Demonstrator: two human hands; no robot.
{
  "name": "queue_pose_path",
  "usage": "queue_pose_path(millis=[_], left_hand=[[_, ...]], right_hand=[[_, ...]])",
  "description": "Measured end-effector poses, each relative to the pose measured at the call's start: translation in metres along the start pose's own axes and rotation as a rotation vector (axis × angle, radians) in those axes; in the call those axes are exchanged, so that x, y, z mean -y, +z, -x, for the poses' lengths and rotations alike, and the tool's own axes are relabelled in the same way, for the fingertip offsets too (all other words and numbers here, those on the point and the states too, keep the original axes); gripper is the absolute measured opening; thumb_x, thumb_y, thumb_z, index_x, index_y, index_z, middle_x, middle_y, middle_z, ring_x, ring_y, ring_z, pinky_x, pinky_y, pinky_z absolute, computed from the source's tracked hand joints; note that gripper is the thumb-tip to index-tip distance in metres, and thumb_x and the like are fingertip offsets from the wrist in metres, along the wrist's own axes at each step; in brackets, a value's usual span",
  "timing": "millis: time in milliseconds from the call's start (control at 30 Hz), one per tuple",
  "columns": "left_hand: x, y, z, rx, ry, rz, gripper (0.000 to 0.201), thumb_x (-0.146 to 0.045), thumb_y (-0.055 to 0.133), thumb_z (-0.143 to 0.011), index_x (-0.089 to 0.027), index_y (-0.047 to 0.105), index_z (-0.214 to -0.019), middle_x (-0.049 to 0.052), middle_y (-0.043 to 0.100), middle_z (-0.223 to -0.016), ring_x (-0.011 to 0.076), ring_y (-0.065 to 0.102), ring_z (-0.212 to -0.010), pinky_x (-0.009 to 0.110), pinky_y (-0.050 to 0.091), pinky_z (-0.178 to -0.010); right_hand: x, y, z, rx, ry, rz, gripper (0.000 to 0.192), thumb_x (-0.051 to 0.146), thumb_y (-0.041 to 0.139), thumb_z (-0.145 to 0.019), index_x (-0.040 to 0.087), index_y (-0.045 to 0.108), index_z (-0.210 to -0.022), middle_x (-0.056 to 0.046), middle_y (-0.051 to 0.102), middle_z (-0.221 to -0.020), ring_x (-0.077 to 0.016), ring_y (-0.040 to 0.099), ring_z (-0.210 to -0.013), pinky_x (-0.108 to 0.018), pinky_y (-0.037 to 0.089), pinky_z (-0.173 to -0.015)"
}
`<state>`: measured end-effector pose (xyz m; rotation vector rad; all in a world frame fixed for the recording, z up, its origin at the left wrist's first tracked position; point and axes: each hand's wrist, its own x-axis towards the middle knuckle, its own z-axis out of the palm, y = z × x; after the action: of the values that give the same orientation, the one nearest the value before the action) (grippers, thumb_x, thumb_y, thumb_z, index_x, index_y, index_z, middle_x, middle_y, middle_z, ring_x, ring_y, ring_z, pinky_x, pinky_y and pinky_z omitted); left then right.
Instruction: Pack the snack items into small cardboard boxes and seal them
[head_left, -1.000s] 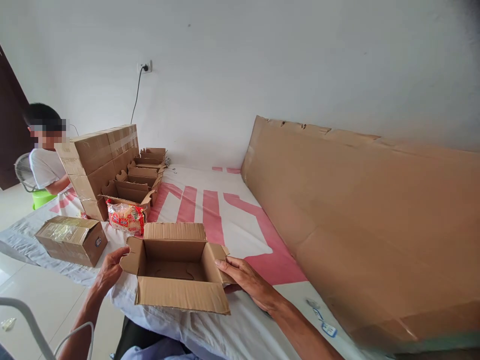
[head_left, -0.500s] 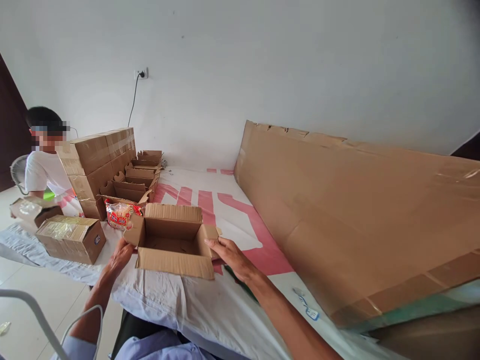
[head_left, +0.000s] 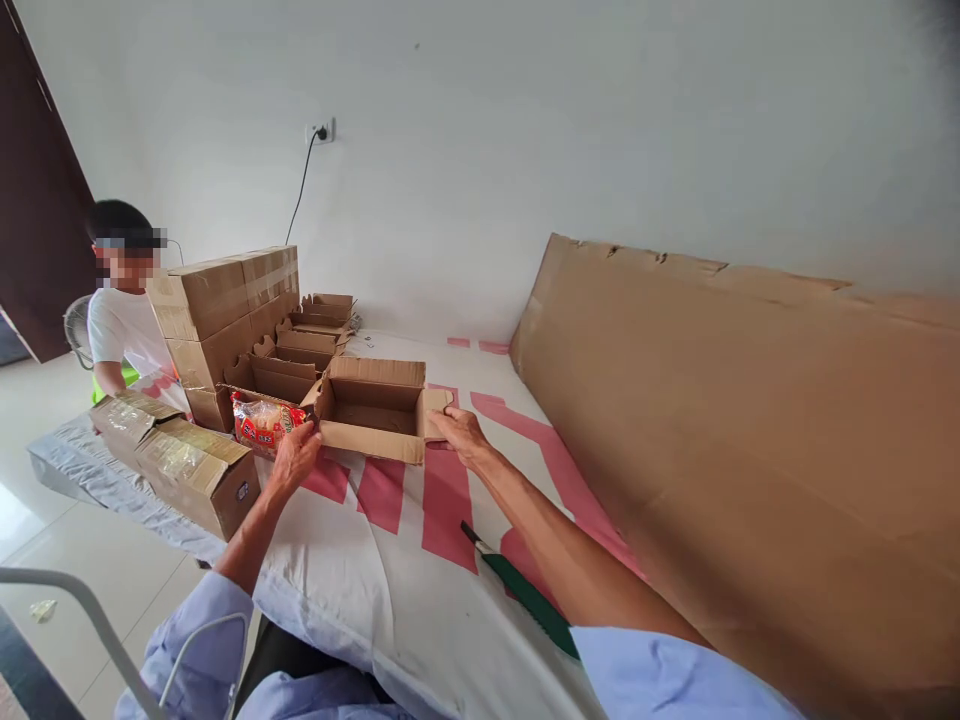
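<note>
An open cardboard box (head_left: pixel 375 440) with its flaps folded out is held between my two hands over the cloth-covered table. My left hand (head_left: pixel 296 458) grips its left end, close to a red printed snack packet (head_left: pixel 266 424). On the opposite end, my right hand (head_left: pixel 461 437) pinches the right flap, thumb on top. The inside of the box that I can see is bare brown cardboard. Just behind the packet stands another open box (head_left: pixel 274 380), part of a row running toward the wall.
Taped boxes (head_left: pixel 217 300) are stacked at the left, with two more boxes (head_left: pixel 199 470) along the left edge. A person (head_left: pixel 124 320) sits behind them. A large cardboard sheet (head_left: pixel 712 430) leans at the right. A green-handled tool (head_left: pixel 529 600) lies near my right forearm.
Both hands have carried the open box away from me, toward the row of open boxes. The view has shifted, and the green-handled tool now shows more fully.
</note>
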<state>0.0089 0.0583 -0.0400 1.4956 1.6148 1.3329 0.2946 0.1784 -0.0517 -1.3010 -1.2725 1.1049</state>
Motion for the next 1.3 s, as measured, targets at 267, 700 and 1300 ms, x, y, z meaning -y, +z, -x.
queue_pose_path(millis=[267, 700, 1300], left_hand=[[-0.031, -0.103, 0.075, -0.024, 0.434, -0.469, 0.035, -0.041, 0.059, -0.1, -0.022, 0.082, -0.119, 0.011, 0.079, -0.124, 0.028, 0.072, -0.118, 0.041, 0.054, -0.108], [0.001, -0.113, 0.084, -0.122, 0.087, -1.244, 0.054, -0.047, 0.039, -0.109, -0.019, 0.073, -0.141, 0.025, 0.06, -0.155, 0.0437, 0.062, -0.134, 0.062, 0.045, -0.11], [0.022, -0.14, 0.083, -0.189, -0.056, -0.469, 0.062, -0.064, 0.064, -0.078, -0.02, 0.076, -0.12, 0.01, 0.084, -0.104, 0.0319, 0.077, -0.095, 0.037, 0.059, -0.079]], right_hand=[[-0.028, -0.017, 0.011, -0.05, -0.06, -0.042, 0.048, 0.06, 0.067, -0.088, 0.021, 0.07, -0.115, -0.015, 0.076, -0.123, -0.0269, 0.075, -0.104, -0.035, 0.065, -0.075], [-0.128, -0.095, 0.175, -0.19, -0.235, 0.776, 0.031, 0.046, 0.056, -0.089, 0.02, 0.071, -0.097, -0.018, 0.075, -0.105, -0.0361, 0.069, -0.107, -0.049, 0.054, -0.098], [-0.113, -0.101, 0.213, -0.137, -0.115, 0.772, 0.026, 0.049, 0.047, -0.095, 0.027, 0.055, -0.086, -0.006, 0.068, -0.079, -0.0276, 0.067, -0.077, -0.039, 0.05, -0.074]])
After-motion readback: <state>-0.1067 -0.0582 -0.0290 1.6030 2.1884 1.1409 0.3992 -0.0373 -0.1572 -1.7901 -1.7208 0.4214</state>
